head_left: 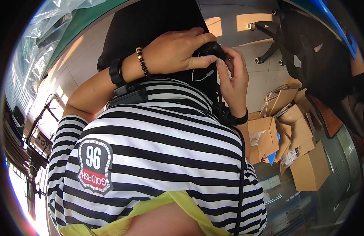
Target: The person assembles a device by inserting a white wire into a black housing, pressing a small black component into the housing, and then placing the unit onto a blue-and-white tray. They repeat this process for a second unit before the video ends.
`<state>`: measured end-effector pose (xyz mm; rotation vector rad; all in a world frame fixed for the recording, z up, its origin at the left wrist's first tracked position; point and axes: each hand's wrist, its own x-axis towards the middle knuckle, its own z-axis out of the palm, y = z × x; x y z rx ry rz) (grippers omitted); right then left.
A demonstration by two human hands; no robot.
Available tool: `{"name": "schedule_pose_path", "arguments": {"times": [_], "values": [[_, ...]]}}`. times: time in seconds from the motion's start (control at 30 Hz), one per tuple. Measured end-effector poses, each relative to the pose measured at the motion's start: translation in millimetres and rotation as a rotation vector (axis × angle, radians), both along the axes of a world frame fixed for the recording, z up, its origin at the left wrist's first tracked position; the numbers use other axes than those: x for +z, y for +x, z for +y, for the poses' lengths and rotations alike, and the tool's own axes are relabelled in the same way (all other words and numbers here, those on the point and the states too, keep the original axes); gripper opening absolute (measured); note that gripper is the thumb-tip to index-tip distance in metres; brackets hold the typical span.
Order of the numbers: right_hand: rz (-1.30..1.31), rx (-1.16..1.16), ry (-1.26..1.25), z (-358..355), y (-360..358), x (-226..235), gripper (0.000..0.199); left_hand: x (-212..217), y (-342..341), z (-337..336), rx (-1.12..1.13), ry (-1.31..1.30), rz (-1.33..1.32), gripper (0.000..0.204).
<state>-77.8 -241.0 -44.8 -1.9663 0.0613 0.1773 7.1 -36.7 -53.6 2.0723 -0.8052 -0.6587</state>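
My left hand [172, 53] reaches across my lap, its thumb and fingers closed around a small rounded black object [210, 50] whose kind I cannot make out. On that wrist are a dark beaded bracelet [141, 61] and a black strap [116, 73]. From the other side, the bent fingers and thumb of my right hand [234, 75] grip the same object; its fingertips are partly hidden behind it. Just below, a thin white cord [201, 76] curves over my dark clothing. Another black band [239, 119] circles my right wrist.
Several opened cardboard boxes [296, 126] are heaped on the right. Beyond them stands a black wheeled chair base [269, 49] on the tiled floor [257, 84]. Clear plastic sheeting [44, 31] lies at the upper left by a green surface [85, 17]. A black cable [241, 188] runs down my striped shirt.
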Motion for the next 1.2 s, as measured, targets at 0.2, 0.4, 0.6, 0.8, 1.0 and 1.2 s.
{"name": "schedule_pose_path", "arguments": {"times": [0.2, 0.4, 0.6, 0.8, 1.0, 1.2], "values": [[0.009, -0.062, 0.055, 2.6, -1.2, -4.3, 0.023, 0.0, -0.6, 0.2, -0.013, -0.005, -0.003, 0.057], [0.018, -0.074, 0.03, 4.0, -0.8, -3.6, 0.023, -0.7, -0.9, 0.5, -0.021, 0.002, 0.002, 0.058], [-0.005, -0.066, -0.013, 5.7, 1.2, -4.3, 0.024, 0.4, -0.3, 0.8, -0.015, 0.002, 0.0, 0.058], [-0.017, -0.075, -0.038, 8.3, 2.2, -3.0, 0.024, -0.3, -0.4, 1.0, -0.011, 0.003, 0.006, 0.059], [0.005, -0.073, -0.078, 9.1, 4.0, 1.3, 0.024, 0.1, 0.3, 0.6, -0.022, 0.019, 0.011, 0.059], [0.021, -0.012, -0.17, 7.2, 9.9, 6.4, 0.025, -2.9, -1.9, -0.2, -0.027, -0.002, -0.029, 0.059]]}}
